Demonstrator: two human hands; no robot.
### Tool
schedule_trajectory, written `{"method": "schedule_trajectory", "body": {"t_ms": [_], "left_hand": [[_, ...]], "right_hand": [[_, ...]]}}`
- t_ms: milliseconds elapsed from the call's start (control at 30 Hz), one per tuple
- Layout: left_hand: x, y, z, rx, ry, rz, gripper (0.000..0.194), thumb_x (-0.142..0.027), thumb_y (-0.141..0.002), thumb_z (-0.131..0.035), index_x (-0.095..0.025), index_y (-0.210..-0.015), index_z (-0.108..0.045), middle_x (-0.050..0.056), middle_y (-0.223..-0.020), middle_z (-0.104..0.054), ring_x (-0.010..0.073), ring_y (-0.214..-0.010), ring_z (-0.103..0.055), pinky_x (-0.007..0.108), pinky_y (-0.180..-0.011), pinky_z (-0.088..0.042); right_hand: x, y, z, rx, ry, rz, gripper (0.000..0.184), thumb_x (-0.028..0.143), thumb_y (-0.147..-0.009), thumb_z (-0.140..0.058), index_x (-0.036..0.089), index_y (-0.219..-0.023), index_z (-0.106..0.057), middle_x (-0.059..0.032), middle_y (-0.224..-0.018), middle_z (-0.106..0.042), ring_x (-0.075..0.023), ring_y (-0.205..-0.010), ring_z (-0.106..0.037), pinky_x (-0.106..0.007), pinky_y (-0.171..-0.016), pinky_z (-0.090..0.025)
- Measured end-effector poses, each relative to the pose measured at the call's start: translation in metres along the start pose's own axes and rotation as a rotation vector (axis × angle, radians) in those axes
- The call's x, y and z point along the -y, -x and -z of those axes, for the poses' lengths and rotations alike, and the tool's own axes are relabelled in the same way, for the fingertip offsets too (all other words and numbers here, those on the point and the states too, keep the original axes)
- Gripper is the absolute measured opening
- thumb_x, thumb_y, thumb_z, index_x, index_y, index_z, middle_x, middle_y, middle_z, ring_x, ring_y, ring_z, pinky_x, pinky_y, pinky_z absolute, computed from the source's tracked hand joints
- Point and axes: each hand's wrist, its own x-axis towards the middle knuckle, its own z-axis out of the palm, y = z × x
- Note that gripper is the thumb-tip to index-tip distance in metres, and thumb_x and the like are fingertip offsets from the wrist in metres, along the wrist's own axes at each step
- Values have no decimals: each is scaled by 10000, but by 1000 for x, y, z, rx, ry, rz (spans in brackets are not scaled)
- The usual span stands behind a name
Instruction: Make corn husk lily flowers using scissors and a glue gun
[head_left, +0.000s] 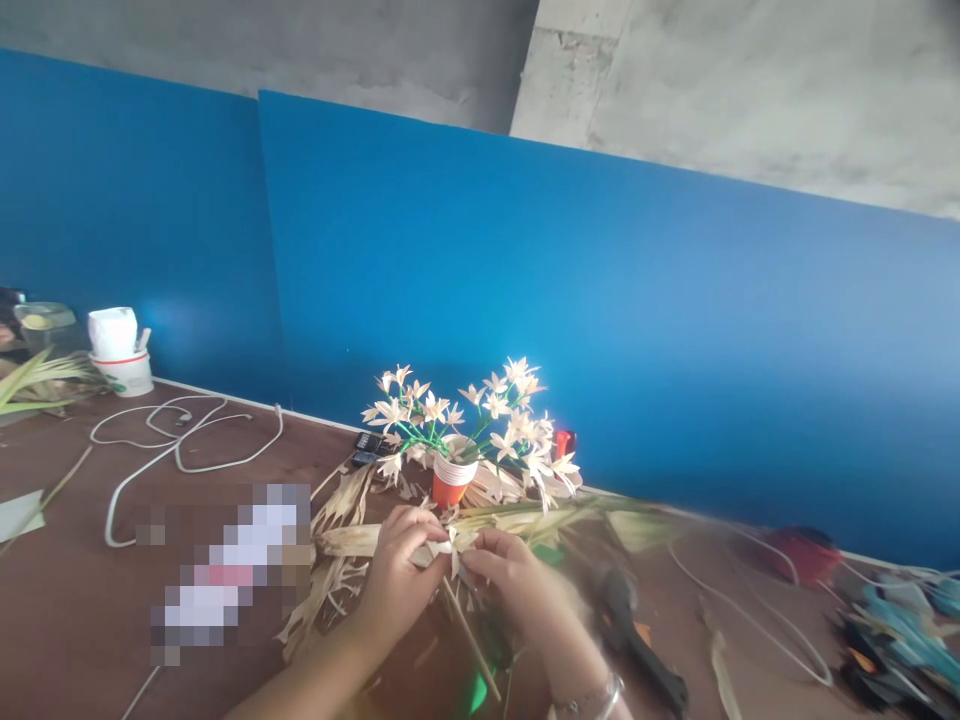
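Observation:
My left hand (403,572), its fingers pinched together, holds a small pale husk flower (454,552). My right hand (511,572) is closed on the flower's other side, thumb and fingertips at a petal. A thin tan stick (471,640) slants down below the fingers; whether it joins the flower I cannot tell. Just beyond my hands stands an orange and white paper cup (453,484), filled with cream husk flowers (517,430) on green stems. Dried corn husks (341,542) lie around the cup and beside my left hand.
A black glue gun (637,645) lies right of my right hand. White cable (176,445) loops over the brown table at left, near a white tub (124,372). A red object (806,555) and cluttered tools (900,640) are at right. A blue panel (570,290) stands behind.

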Motion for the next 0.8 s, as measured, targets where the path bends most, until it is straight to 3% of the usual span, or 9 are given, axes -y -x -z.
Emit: {"method": "schedule_trajectory", "body": {"t_ms": [133, 233, 467, 600, 800], "left_hand": [[2, 1, -3, 7, 21, -16, 200, -75, -712, -600, -224, -841, -637, 42, -880, -631, 220, -896, -561, 357, -788, -474], [2, 3, -5, 3, 38, -33, 185, -56, -723, -573, -213, -801, -631, 40, -849, -633, 213, -872, -556, 348, -764, -474], [4, 6, -6, 13, 96, 23, 175, -32, -717, -546, -194, -740, -607, 30, -796, -612, 197, -831, -537, 326, -756, -454], [3, 4, -3, 39, 156, 107, 137, -74, -747, -540, -196, -706, -588, 23, -782, -590, 189, -830, -541, 306, -760, -447], [-2, -3, 0, 107, 257, 154, 110, -136, -763, -568, -195, -690, -626, 26, -785, -596, 188, -834, -539, 297, -774, -436]], "right_hand": [[10, 5, 1, -23, 45, -46, 167, 229, -650, -612, 187, -513, -525, 51, -447, -470, -87, -429, -391, -225, -468, -283], [15, 8, 0, -34, 126, -71, 162, 188, -655, -585, 192, -499, -539, 53, -408, -451, -92, -410, -377, -234, -467, -281], [3, 0, 2, -5, 29, -67, 183, 273, -683, -615, 178, -551, -531, 58, -445, -456, -77, -423, -376, -213, -462, -277], [-1, -3, 3, 82, 2, -69, 187, 240, -675, -615, 175, -533, -512, 60, -445, -448, -68, -426, -358, -211, -465, -267], [3, 1, 14, 79, 21, -36, 175, 327, -697, -662, 171, -632, -613, 35, -528, -506, -91, -497, -410, -223, -497, -294]]}}
